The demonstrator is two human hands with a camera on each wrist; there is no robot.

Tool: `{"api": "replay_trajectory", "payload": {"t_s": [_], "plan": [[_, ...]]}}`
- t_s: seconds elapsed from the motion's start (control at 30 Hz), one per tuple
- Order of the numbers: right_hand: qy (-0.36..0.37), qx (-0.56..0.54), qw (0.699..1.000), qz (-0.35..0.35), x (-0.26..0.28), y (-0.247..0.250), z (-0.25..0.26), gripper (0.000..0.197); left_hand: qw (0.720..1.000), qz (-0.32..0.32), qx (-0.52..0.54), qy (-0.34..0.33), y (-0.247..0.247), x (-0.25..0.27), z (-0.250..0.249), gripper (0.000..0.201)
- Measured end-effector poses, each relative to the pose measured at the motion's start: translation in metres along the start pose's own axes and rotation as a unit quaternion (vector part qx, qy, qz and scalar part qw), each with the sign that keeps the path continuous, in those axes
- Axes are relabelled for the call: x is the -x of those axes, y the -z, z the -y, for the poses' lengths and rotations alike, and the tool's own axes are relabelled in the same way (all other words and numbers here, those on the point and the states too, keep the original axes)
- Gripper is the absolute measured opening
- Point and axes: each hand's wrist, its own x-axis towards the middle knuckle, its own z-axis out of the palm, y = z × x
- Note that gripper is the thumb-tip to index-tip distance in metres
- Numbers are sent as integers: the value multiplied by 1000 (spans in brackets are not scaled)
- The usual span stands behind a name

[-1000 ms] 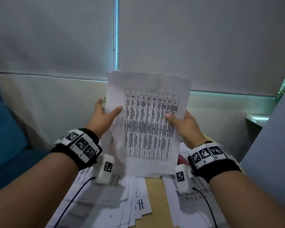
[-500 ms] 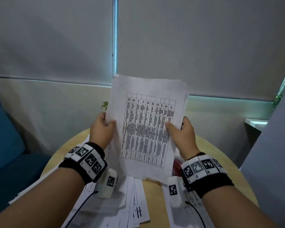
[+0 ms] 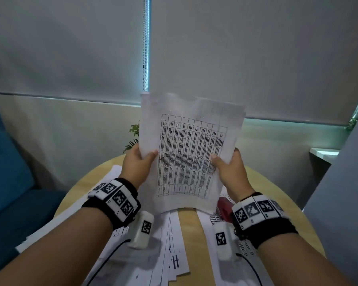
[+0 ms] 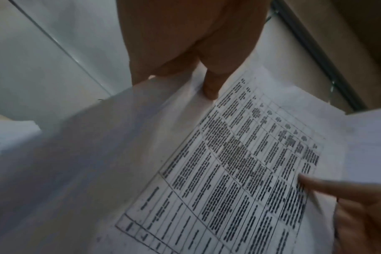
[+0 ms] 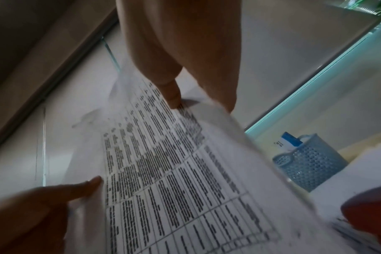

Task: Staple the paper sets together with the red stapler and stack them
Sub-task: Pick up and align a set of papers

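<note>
- White paper set (image 3: 191, 153) with a printed table, held upright above the round wooden table (image 3: 277, 195); bottom edge hangs just above the tabletop.
- Left hand (image 3: 135, 164) pinches the set's left edge: thumb on the printed face, fingers behind the sheets.
- Right hand (image 3: 230, 170) pinches the right edge the same way, thumb on the front near the table's last column.
- Left wrist view: left thumb tip presses on the margin beside the grid; the right thumb reaches in from the lower right.
- Red stapler (image 3: 224, 209) lies on the table under the set's lower right corner, partly hidden by the right wrist band.
- Loose printed sheets (image 3: 174, 244) fanned out on the table below both forearms.
- Right wrist view: a blue mesh basket (image 5: 309, 165) with a blue-and-white item stands beyond the paper.
- Green plant (image 3: 133, 137) behind the set's left edge.
</note>
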Motion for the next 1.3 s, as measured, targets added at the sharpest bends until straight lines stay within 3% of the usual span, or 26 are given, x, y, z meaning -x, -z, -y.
{"api": "replay_trajectory", "payload": {"t_s": [0.1,0.2,0.27,0.33,0.4,0.47,0.53,0.6,0.67,0.73,0.8,0.87,0.97,1.13,1.23,1.3], "plan": [[-16,33,999,7,-1,0,1,52,996,18,-90,-18,-2,0,1,25],[146,131,975,-100,-11,13,19,90,984,-12,-140,-107,5,-9,-18,17],[238,228,937,-117,-19,22,37,101,957,10,-224,-184,8,-18,-39,14],[249,302,918,-67,-22,24,54,103,912,42,-327,-243,7,-23,-56,9],[201,281,938,26,-22,24,63,92,881,76,-375,-279,5,-23,-68,10],[131,177,971,97,-19,22,60,57,873,104,-381,-287,3,-18,-73,8],[105,135,980,100,-14,20,49,15,864,98,-411,-275,2,-12,-67,11],[95,105,988,66,-10,23,35,6,843,17,-479,-244,6,-10,-55,26],[70,52,996,35,-7,29,25,10,854,-102,-473,-190,18,-11,-41,48],[42,-2,999,21,-5,35,20,12,909,-161,-366,-120,33,-17,-22,79],[19,-47,999,21,-4,39,15,11,979,-105,-167,-52,41,-20,-7,104],[1,-58,998,22,-2,38,6,18,998,-58,-20,3,43,-18,2,109],[-46,-22,999,4,2,33,-17,29,997,-73,15,33,41,-14,9,90],[-52,41,997,-34,11,21,-46,20,990,-65,-99,74,33,2,27,37],[-39,27,996,-72,9,19,-47,24,989,-81,-117,44,31,2,24,26],[-37,29,995,-84,9,18,-49,29,991,-82,-97,50,32,0,24,32]]}}
